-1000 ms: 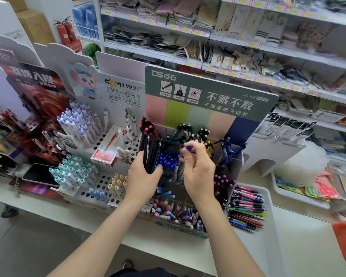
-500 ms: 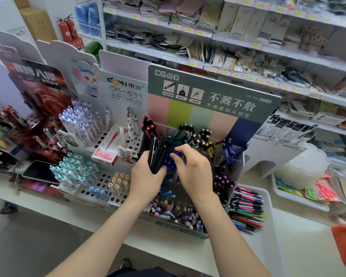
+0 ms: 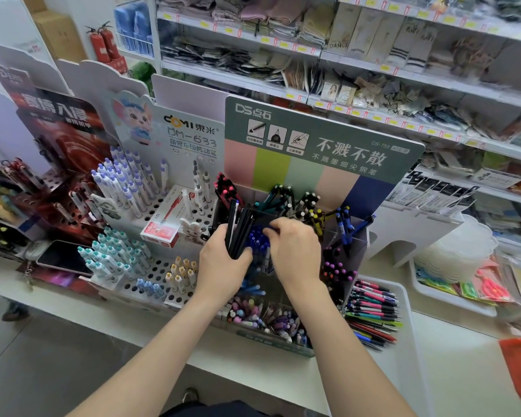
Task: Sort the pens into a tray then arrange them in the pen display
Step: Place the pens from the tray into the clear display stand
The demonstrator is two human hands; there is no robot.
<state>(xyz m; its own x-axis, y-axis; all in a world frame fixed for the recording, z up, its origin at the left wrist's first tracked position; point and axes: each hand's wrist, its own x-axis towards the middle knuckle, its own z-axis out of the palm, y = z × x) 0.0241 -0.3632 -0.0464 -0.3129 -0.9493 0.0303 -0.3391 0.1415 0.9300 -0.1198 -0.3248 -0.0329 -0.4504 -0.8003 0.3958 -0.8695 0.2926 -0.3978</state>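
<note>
Fingers (image 3: pixel 215 236) of the left hand (image 3: pixel 223 263) are clenching a black pen bundle (image 3: pixel 238 227); right hand's (image 3: pixel 295 254) grip among the blue pens (image 3: pixel 254 239) is unclear. Bundle that fat is risking a spill.

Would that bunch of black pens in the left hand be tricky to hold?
Likely light and stiff: the left hand alone wraps all the black pens. They look smooth and unbound, so one could slip out.

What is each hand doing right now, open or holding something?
Left hand: grips a bundle of black pens.
Right hand: curled over the blue pens; grip cannot be told.
</note>
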